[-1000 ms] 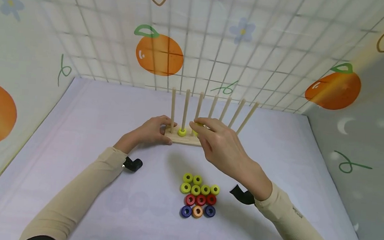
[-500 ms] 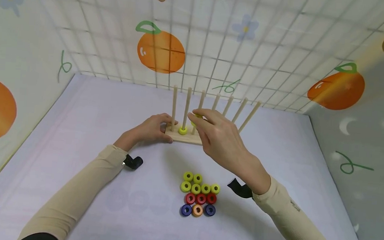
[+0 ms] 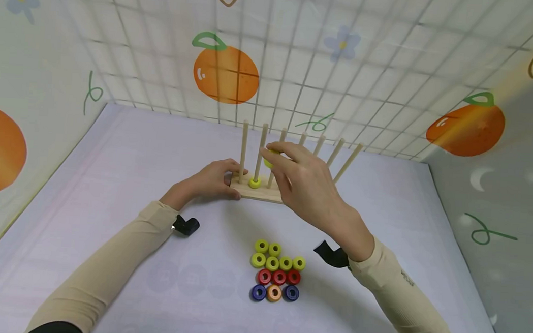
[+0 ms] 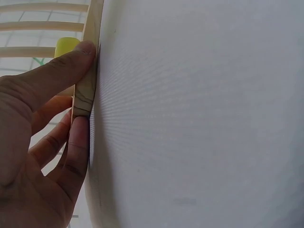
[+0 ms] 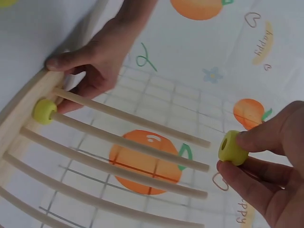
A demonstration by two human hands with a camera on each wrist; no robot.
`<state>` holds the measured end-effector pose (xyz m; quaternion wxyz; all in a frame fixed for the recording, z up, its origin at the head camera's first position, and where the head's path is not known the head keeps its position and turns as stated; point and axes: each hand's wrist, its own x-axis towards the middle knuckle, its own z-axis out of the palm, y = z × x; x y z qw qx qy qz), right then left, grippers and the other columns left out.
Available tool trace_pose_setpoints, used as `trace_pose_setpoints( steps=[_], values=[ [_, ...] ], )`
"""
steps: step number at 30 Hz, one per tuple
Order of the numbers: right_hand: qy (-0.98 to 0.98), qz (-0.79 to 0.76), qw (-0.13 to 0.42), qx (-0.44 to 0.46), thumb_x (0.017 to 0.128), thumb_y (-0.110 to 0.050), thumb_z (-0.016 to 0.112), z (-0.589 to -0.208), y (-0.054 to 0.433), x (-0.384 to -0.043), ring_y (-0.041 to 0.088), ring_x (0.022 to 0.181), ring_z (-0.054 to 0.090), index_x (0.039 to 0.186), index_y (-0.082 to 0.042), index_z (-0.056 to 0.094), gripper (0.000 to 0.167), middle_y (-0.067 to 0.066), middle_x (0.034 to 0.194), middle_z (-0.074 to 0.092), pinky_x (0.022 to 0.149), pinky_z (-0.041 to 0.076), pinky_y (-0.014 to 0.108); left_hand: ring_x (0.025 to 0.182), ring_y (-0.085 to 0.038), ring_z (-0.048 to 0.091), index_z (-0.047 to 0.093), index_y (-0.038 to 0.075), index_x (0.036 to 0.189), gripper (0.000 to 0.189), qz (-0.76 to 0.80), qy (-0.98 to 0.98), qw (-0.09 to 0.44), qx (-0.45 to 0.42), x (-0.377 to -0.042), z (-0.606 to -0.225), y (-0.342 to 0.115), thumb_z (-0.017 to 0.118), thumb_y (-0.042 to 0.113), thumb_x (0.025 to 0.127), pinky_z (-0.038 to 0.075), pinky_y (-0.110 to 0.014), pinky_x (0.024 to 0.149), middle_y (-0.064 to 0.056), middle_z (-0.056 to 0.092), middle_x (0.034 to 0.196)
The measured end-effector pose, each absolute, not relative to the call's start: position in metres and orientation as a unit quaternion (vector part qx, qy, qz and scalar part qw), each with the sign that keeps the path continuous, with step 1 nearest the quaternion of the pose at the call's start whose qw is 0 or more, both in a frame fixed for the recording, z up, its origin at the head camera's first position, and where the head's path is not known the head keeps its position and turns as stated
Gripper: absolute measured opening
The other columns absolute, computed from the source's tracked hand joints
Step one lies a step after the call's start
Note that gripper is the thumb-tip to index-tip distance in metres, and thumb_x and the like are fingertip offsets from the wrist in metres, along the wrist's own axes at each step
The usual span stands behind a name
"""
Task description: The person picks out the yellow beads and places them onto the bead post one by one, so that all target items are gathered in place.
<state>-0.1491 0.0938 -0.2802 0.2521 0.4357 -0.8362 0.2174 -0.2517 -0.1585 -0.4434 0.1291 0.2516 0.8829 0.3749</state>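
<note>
My left hand (image 3: 210, 181) grips the left end of a wooden peg rack (image 3: 265, 193), thumb on the front and fingers curled behind and under its base (image 4: 86, 88). Between the thumb and fingers of my right hand (image 3: 309, 182) is a yellow bead (image 5: 233, 148), its hole facing the rack. That bead is just beyond the tips of the first two pegs, apart from them. Another yellow bead (image 3: 255, 183) sits at the bottom of the second peg (image 5: 128, 141) from the left. My right hand hides the rack's right part in the head view.
Loose beads lie on the white tabletop in front of the rack: several yellow (image 3: 272, 262), three red (image 3: 279, 277), two blue (image 3: 259, 292) and one orange (image 3: 274, 293). A printed cloth wall (image 3: 163, 53) stands close behind the rack.
My right hand has risen from low by the third peg toward the peg tops, carrying the yellow bead. My left hand has kept its grip on the rack.
</note>
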Motion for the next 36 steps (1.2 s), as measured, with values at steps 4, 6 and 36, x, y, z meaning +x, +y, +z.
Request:
trace_pose_setpoints(
  steps=[4, 6, 36],
  values=[
    [-0.831, 0.237, 0.259, 0.431, 0.088, 0.009, 0.067, -0.275, 0.095, -0.151, 0.031, 0.112, 0.063, 0.122, 0.002, 0.069, 0.035, 0.016, 0.120, 0.066, 0.074, 0.056, 0.038, 0.122, -0.022, 0.050, 0.063, 0.013, 0.135, 0.067, 0.373, 0.883, 0.127, 0.255, -0.252, -0.444, -0.158, 0.090, 0.026, 0.075, 0.042, -0.043, 0.102, -0.003, 0.056, 0.134],
    [-0.830, 0.241, 0.260, 0.430, 0.088, 0.009, 0.068, -0.273, 0.095, -0.152, 0.031, 0.113, 0.062, 0.123, 0.002, 0.069, 0.036, 0.016, 0.121, 0.065, 0.076, 0.056, 0.040, 0.122, -0.022, 0.050, 0.063, 0.013, 0.135, 0.068, 0.371, 0.884, 0.126, 0.256, -0.252, -0.444, -0.158, 0.090, 0.027, 0.075, 0.041, -0.043, 0.103, -0.003, 0.056, 0.135],
    [-0.823, 0.221, 0.294, 0.434, 0.093, 0.009, 0.056, -0.272, 0.075, -0.179, 0.030, 0.104, 0.062, 0.121, 0.002, 0.070, 0.032, 0.018, 0.120, 0.065, 0.059, 0.047, 0.031, 0.115, -0.020, 0.052, 0.064, 0.012, 0.134, 0.066, 0.382, 0.879, 0.124, 0.257, -0.251, -0.444, -0.159, 0.090, 0.025, 0.075, 0.046, -0.040, 0.095, -0.001, 0.057, 0.131]
  ],
)
